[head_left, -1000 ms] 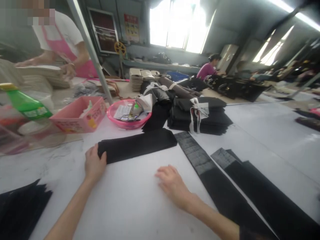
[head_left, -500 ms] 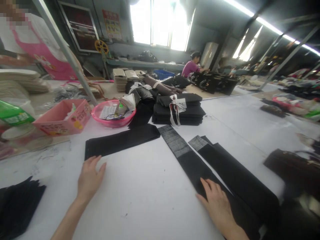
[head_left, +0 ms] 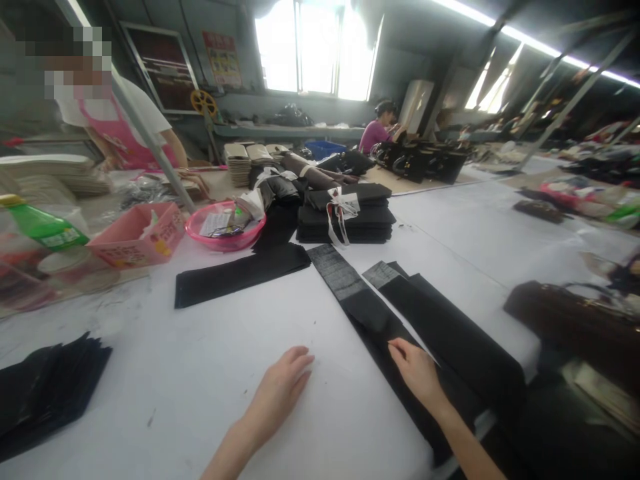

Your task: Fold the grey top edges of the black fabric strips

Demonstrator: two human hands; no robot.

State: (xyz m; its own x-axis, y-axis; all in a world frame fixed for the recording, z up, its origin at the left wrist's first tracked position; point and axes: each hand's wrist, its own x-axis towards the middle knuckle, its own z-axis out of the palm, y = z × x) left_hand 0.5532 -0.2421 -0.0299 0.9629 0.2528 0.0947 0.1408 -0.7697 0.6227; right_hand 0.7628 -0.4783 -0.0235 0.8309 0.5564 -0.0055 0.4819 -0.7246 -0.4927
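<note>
the white table (head_left: pixel 200 373) runs under everything near the hands. on it, the long strip (head_left: pixel 345 277), black with a greyish far end, slants from the middle down toward the lower right. just beside it, on its right, the strip pile (head_left: pixel 450 327) lies at much the same slant. the dark bag (head_left: pixel 575 320) is at the right edge, and the fanned stack (head_left: pixel 55 380) of black pieces at the left edge. beyond the long strip's far end sits the tied bundle (head_left: pixel 370 213), black layers bound with a pale band. the flat stack (head_left: pixel 240 273) lies crosswise to the left of that end, close to it. behind the flat stack is the pink basin (head_left: pixel 225 245), with the pink box (head_left: pixel 135 250) to its left, then the green bottle (head_left: pixel 47 227).

the right hand (head_left: pixel 417 373) has thumb and fingertips together, pinching the long strip partway along. the left hand (head_left: pixel 283 380) is empty, its thumb a little apart from the fingers, left of the long strip and clear of it; whether it touches the table, i cannot tell.
</note>
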